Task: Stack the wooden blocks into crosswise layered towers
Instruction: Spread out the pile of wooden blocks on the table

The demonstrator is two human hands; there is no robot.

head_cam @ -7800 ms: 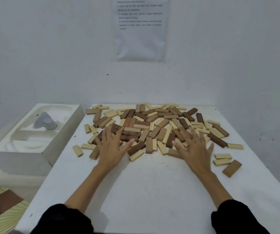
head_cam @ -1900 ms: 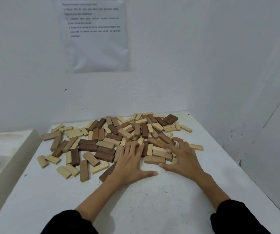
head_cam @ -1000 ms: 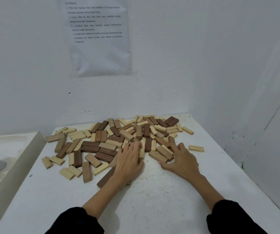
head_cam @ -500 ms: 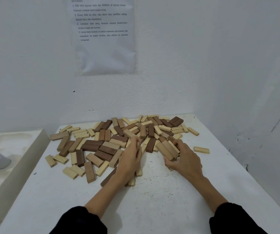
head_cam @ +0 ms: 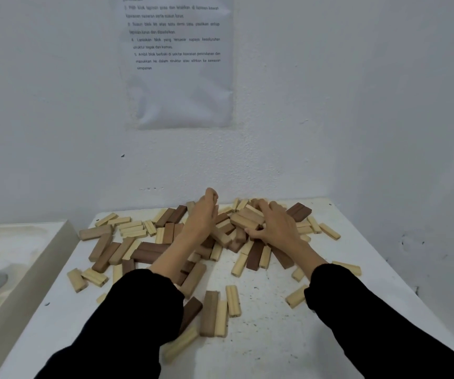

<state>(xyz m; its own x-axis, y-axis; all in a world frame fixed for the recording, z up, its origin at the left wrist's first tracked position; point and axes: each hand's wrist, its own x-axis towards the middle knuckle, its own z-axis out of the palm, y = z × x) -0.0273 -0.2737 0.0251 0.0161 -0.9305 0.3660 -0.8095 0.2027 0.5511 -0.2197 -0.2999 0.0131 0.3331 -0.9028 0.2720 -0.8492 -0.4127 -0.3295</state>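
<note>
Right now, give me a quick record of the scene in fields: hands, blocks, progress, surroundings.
left hand: set on edge in the pile, fingers fairly straight
right hand: fingers curled over a bunch of tan blocks
wooden blocks: light and dark, scattered loose on the white table
towers: none built yet
surroundings: printed sheet on the wall; white tray left of the table

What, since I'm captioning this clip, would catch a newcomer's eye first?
Light and dark wooden blocks sprawl across the white table, no tower yet. Both hands reach into the heap: the right hand grips a bundle of tan blocks, the left hand stands edge-on beside it.
</note>
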